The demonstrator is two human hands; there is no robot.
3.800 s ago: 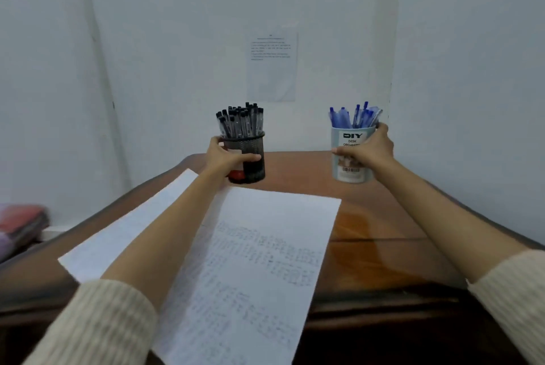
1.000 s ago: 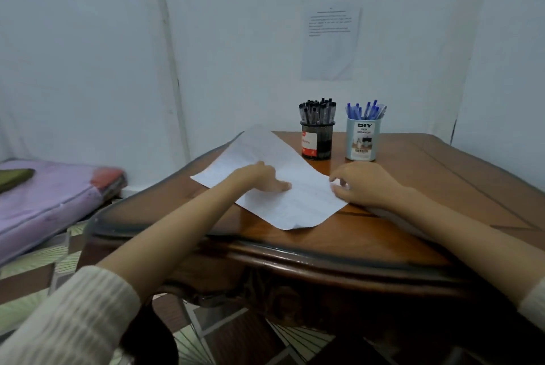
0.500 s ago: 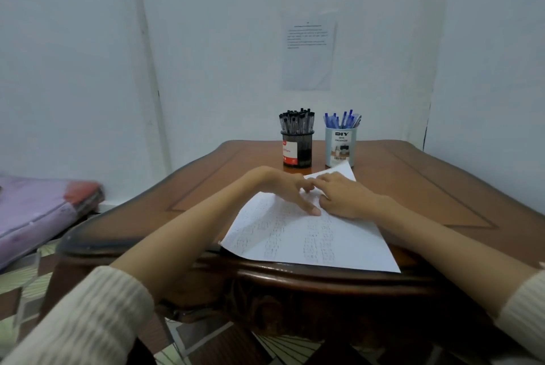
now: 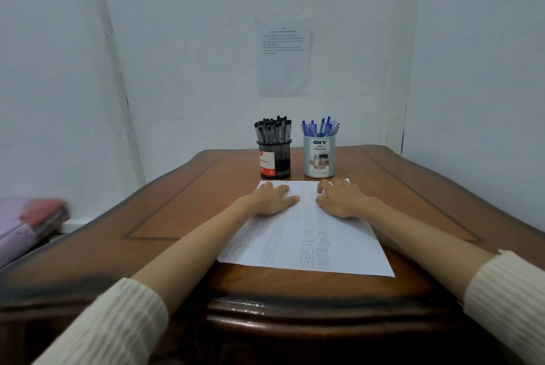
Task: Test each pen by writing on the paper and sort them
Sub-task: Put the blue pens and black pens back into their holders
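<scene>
A white sheet of paper (image 4: 306, 241) covered in rows of faint writing lies flat on the brown wooden table (image 4: 182, 217), squared to its near edge. My left hand (image 4: 272, 198) and my right hand (image 4: 339, 198) both rest palm down on the sheet's far end, fingers spread and holding nothing. Just behind the paper stand two holders: a black mesh cup (image 4: 275, 160) full of black pens (image 4: 272, 129) on the left, and a pale blue cup (image 4: 319, 157) marked DIY with blue pens (image 4: 320, 127) on the right.
White walls close in behind and to the right of the table. A printed notice (image 4: 284, 61) is stuck on the back wall. A purple mattress with a red cushion (image 4: 32, 223) lies low at the left.
The paper has been turned and slid to lie straight before the two cups. Both hands have moved up to its far end and flattened; earlier they gripped the cups.
</scene>
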